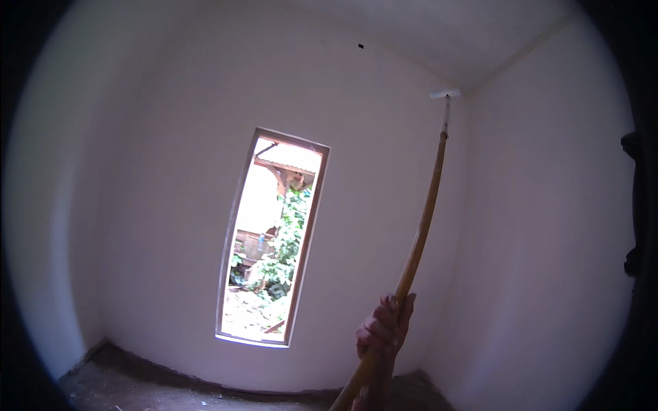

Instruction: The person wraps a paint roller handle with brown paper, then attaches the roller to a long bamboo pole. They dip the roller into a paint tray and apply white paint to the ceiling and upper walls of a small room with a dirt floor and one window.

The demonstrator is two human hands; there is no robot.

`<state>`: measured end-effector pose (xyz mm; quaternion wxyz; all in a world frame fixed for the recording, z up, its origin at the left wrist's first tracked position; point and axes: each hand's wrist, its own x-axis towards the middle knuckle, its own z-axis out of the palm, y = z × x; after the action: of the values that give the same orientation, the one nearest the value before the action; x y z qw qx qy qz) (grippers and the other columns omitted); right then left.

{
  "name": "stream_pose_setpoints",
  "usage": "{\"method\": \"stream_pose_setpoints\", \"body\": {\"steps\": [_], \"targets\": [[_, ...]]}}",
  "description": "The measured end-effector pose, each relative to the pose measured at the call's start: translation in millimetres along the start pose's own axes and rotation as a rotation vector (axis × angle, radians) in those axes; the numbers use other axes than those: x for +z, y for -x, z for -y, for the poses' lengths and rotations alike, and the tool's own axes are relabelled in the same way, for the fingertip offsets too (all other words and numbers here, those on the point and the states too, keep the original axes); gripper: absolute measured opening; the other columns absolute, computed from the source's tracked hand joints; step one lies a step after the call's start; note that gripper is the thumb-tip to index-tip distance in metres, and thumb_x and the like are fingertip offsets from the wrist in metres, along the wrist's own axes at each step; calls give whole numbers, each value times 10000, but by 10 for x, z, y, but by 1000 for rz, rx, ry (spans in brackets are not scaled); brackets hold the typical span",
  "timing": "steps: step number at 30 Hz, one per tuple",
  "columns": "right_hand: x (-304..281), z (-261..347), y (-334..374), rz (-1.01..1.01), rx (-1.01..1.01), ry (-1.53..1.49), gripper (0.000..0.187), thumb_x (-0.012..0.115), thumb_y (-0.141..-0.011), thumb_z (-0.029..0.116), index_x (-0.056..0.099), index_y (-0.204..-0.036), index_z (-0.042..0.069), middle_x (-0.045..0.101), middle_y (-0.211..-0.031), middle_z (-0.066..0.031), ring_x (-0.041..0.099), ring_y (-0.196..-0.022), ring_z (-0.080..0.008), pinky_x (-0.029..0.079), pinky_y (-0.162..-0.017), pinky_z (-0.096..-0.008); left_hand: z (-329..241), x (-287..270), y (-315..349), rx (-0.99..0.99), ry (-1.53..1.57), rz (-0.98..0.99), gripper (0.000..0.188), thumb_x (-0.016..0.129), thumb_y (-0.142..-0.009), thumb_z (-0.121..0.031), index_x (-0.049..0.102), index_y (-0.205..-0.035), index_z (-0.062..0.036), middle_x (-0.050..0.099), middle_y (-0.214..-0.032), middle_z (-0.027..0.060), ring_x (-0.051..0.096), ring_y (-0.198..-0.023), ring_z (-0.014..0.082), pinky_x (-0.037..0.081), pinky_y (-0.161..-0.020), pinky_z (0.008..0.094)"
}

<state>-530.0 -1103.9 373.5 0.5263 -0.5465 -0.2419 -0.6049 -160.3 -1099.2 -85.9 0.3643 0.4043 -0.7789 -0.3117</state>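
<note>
My right hand [385, 327] is closed around a long brown wooden pole [425, 222], with its fingers wrapped over the shaft. The pole rises from the lower edge and leans up to the right. At its far end a paint roller [445, 94] with a white sleeve is fixed by a thin pale handle [447, 113]. The roller is high up at the pale far wall [370, 185], close to the corner under the ceiling; whether it touches the wall I cannot tell. The lower end of the pole is out of view, and so is my left hand.
A tall, narrow window opening [274, 233] with a brown frame stands in the far wall, showing plants and a roof outside. Another pale wall [541, 226] is on the right. The dark floor [151, 387] has small debris. A dark object [634, 205] is at the right rim.
</note>
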Motion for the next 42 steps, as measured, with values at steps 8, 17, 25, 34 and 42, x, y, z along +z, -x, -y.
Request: {"method": "stream_pose_setpoints", "body": {"steps": [8, 17, 25, 34, 42], "targets": [[-1019, 645, -776, -770, -247, 1260, 636, 517, -993, 582, 449, -1404, 102, 573, -1093, -101, 561, -750, -152, 522, -633, -299, 862, 553, -795, -267, -65, 180, 194, 778, -867, -188, 711, -939, -21, 684, -752, 148, 616, -663, 221, 496, -628, 391], [-2346, 1076, -415, -157, 77, 1116, 233, 532, -1039, 234, 457, -1079, 18, 518, -895, -100, 574, -740, -134, 551, -666, -233, 2536, 1233, -1714, -350, -169, 147, 354, 808, -823, -210, 539, -735, 2, 501, -632, 192, 473, -585, 255, 416, -572, 433], [-3199, 1222, -483, -250, -47, 559, 297, 547, -1020, 400, 538, -1111, 117, 483, -699, -4, 451, -489, -87, 392, -389, -205, 2825, 947, -3139, -239, -45, 840, 386, 795, -828, -295, 554, -766, 0, 574, -682, 166, 580, -624, 364, 433, -575, 459], [-3749, 1609, -1011, -766, -538, 1107, 507, 436, -1037, 558, 579, -1129, 81, 496, -708, 32, 471, -520, -46, 473, -480, -185, 1733, 1527, -5167, 207, -315, 146, 365, 745, -887, -384, 600, -802, -60, 546, -630, 107, 583, -613, 296, 430, -533, 443], [-4393, 1631, 130, -656, -309, 1077, 813, 515, -1049, 360, -109, -1569, 379, 514, -745, -13, 528, -534, -90, 470, -409, -253, 3, 2866, -5724, 149, -64, -447, 539, 632, -932, -554, 583, -759, -46, 516, -589, 142, 572, -587, 292, 390, -528, 479]]}}
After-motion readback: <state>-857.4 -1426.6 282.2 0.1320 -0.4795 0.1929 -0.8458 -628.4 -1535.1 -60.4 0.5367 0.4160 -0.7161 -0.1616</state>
